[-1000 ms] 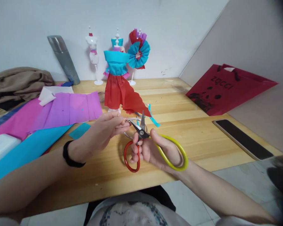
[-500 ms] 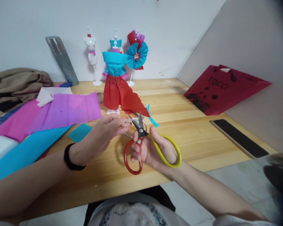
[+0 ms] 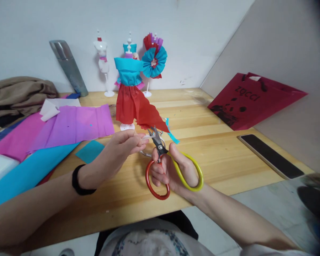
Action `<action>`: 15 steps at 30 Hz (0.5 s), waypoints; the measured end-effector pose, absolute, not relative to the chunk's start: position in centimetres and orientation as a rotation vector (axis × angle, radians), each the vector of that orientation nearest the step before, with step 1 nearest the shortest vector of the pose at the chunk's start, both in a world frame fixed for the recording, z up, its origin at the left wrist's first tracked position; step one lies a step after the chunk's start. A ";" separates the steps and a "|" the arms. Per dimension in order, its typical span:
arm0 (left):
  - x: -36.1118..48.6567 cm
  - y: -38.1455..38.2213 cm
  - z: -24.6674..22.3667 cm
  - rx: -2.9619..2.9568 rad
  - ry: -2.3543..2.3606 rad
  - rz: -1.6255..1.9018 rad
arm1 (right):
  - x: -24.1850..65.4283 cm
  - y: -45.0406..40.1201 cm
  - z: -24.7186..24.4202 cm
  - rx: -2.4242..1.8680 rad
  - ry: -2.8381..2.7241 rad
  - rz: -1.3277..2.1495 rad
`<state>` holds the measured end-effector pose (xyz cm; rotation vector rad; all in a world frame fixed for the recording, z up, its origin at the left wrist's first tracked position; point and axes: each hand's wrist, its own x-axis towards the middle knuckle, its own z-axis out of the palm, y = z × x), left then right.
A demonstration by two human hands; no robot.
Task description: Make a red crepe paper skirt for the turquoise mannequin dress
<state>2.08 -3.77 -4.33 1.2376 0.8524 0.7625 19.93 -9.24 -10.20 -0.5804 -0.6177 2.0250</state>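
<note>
Scissors [image 3: 160, 147] with one red loop and one yellow loop are held over the near half of the wooden surface [image 3: 218, 149], pretty much front and center, and they're gripped by the right hand [image 3: 170, 170]. Fingers are curled at the red loop, the thumb is put through the yellow one, and the blades are parted just a little, pointed away from the body. A thin whitish strip [image 3: 148, 137] is pinched in the fingertips of the left hand [image 3: 125, 145], with its free end right up at the blades; whether it's actually caught between them can't be told. Just behind, a ring-like metal thing [image 3: 145, 154] is mostly hidden. Further back, a mannequin [image 3: 129, 73] is dressed in a blue top and a red skirt [image 3: 126, 106], with a blue scrap [image 3: 173, 137] near the skirt's long corner. A big blue pleated flower [image 3: 160, 60] is seen beside the top. Over on the left, a purple sheet [image 3: 80, 124] is spread out, with a small blue piece [image 3: 90, 151] just in front. On the right, a dark-screened phone [image 3: 270, 156] is laid near the tilted red bag [image 3: 253, 103].
</note>
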 end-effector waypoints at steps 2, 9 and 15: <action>2.1 -3.8 -4.2 1.229 0.851 0.762 | 19.8 -9.3 -10.1 -0.616 -0.649 1.995; 2.3 -3.9 -4.3 1.263 0.857 0.784 | 19.3 -9.4 -10.2 -0.653 -0.737 1.909; 1.9 -3.7 -3.9 1.312 0.875 0.790 | 19.5 -9.3 -10.3 -0.638 -0.817 1.952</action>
